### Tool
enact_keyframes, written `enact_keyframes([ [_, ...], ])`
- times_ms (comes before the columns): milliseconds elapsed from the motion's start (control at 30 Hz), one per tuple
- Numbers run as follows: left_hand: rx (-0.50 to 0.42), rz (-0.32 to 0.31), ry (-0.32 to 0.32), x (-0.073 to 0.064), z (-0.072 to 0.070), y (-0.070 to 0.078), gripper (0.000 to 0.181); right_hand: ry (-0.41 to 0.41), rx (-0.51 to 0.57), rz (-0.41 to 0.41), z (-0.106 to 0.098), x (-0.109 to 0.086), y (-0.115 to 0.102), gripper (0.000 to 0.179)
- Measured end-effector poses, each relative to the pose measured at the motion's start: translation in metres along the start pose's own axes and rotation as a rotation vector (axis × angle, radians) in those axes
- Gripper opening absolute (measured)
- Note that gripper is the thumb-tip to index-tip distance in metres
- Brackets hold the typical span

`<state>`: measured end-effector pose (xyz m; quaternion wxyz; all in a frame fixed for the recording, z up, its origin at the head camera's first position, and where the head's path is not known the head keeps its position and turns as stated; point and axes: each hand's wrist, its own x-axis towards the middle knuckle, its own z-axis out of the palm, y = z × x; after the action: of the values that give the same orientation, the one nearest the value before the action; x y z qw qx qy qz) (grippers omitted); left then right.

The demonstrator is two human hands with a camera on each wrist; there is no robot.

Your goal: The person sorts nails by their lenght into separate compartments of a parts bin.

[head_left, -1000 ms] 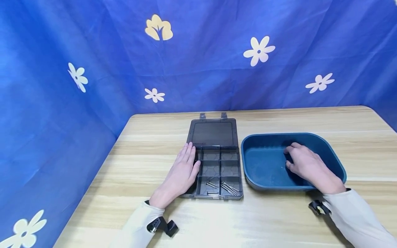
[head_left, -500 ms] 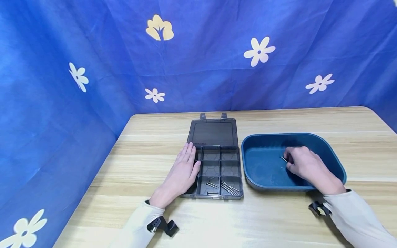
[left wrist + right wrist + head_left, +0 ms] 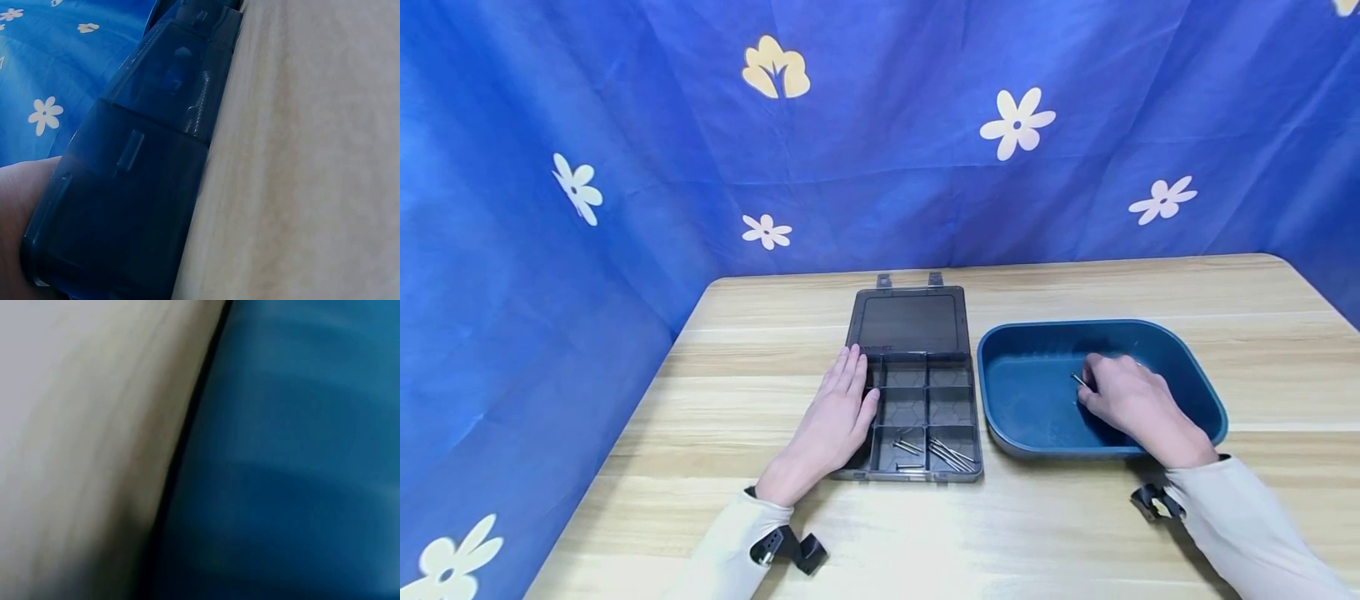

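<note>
In the head view, my right hand [image 3: 1123, 396] is inside the blue bin [image 3: 1030, 446]. Its thumb and fingertips pinch a thin metal nail [image 3: 1078, 379], whose end sticks out to the left. My left hand [image 3: 827, 417] rests along the left side of a dark see-through compartment box [image 3: 904, 408], fingers straight, covering its left compartments. The lid [image 3: 912, 323] lies folded back, away from me. Several long nails [image 3: 951, 454] lie in the front right compartment; shorter ones [image 3: 908, 447] lie in the front middle one. The left wrist view shows the box's side [image 3: 125, 206] against the table.
A light wood table [image 3: 760, 325] bears both containers, the bin just right of the box. Behind and to the left hangs a blue cloth [image 3: 880, 167] with pale flowers. Blurred in the right wrist view is the bin's wall [image 3: 294, 456].
My right fingers have come up slightly from the bin's floor, and the nail now shows between them. The left hand stays in place on the box. The head view has shifted slightly.
</note>
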<state>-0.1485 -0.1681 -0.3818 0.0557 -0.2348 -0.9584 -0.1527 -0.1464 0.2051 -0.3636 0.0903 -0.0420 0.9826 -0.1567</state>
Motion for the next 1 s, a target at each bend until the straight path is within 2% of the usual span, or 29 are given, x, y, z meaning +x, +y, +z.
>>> enact_keyframes([
  [267, 0.0, -0.001, 0.001, 0.0, -0.001, -0.001, 0.055, 0.026, -0.034, -0.019, 0.001, 0.0, -0.001, 0.011],
  [567, 0.005, 0.014, 0.015, -0.001, -0.001, -0.001, 0.054, 0.062, -0.097, -0.129, 0.004, 0.001, -0.001, 0.015],
  [833, 0.003, 0.008, -0.001, 0.0, 0.0, -0.002, 0.055, -0.025, -0.227, -0.199, 0.0, 0.006, -0.006, 0.036],
  [1000, 0.016, 0.004, -0.004, 0.0, 0.0, -0.001, 0.055, -0.055, -0.246, -0.217, -0.001, 0.006, -0.011, 0.041],
])
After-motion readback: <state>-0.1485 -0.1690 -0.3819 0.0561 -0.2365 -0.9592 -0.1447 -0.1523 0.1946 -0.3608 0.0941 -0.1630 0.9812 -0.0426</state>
